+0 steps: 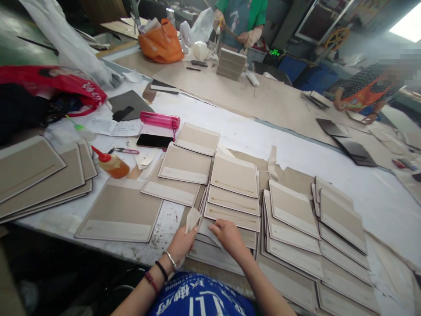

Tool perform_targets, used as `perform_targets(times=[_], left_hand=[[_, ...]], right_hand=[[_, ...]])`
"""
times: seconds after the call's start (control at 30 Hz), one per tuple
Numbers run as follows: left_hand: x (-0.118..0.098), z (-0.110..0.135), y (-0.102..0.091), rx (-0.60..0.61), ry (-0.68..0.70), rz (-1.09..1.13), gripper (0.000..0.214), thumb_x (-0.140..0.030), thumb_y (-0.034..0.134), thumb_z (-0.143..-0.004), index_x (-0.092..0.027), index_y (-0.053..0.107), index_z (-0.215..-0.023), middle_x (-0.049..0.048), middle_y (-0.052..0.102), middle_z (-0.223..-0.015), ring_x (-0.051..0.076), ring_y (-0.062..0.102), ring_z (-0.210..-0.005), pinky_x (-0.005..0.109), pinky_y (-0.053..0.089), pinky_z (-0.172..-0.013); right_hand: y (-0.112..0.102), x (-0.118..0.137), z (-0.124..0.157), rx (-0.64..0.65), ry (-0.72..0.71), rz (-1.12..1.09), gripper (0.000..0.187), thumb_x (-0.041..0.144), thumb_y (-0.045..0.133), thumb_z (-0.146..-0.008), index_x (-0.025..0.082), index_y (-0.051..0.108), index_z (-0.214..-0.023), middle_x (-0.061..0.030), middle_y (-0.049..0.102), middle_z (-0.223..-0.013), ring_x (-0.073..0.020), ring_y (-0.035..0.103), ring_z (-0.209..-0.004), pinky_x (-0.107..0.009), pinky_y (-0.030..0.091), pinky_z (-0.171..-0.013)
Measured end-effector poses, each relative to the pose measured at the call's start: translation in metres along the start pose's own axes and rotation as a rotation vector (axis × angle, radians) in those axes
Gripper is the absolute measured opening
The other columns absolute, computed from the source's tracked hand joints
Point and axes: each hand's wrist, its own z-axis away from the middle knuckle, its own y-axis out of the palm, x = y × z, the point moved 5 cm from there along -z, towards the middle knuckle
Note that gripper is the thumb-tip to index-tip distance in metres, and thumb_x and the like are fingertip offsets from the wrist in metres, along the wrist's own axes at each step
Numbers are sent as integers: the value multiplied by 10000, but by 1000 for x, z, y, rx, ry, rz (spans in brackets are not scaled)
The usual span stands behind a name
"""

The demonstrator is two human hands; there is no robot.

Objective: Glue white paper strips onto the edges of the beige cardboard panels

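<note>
My left hand (184, 241), closed, grips pale paper strips (193, 217) whose ends stick up above the fingers. The fingers of my right hand (229, 237) pinch the edge of another pale strip (208, 229), lying over the front of a stack of beige panels. Just behind my hands, a dark-edged panel (234, 173) in that stack carries a thin amber line near its lower edge; those overlapping below it carry similar lines. Left of my left hand, a larger panel (120, 206) has a pale band along its front. Part of the near stack is hidden by my hands.
More panel stacks stand at right (294, 210) and far left (29, 169). Behind are a red-capped bottle (115, 166) of amber liquid, a phone (154, 141), a pink bottle (158, 119) and a red bag (82, 94). Two other people work across the table.
</note>
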Motion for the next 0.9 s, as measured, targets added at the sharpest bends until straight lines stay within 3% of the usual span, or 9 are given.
perform_targets(times=[0.3, 0.73, 0.9], left_hand=[[-4, -12, 3, 118, -27, -1, 269, -429, 542, -597, -196, 430, -520, -71, 390, -339, 90, 380, -353, 218, 274, -390], [-15, -24, 5, 180, -64, -103, 226, -269, 527, -654, -201, 422, -466, -67, 387, -290, 80, 353, -314, 215, 286, -381], [-18, -28, 6, 148, -63, -148, 245, -248, 548, -648, -203, 418, -446, -66, 381, -276, 83, 354, -309, 218, 275, -383]], right_hand=[[-6, 11, 5, 9, 96, 177, 260, 395, 463, -817, 210, 641, -778, -82, 677, -763, -199, 609, -747, -251, 339, -595], [-1, 9, 4, -12, 109, 178, 288, 384, 416, -842, 201, 638, -849, -107, 677, -801, -224, 622, -786, -279, 393, -642], [-1, 11, 3, -6, 121, 178, 301, 383, 408, -842, 195, 641, -868, -120, 677, -821, -229, 622, -786, -288, 400, -644]])
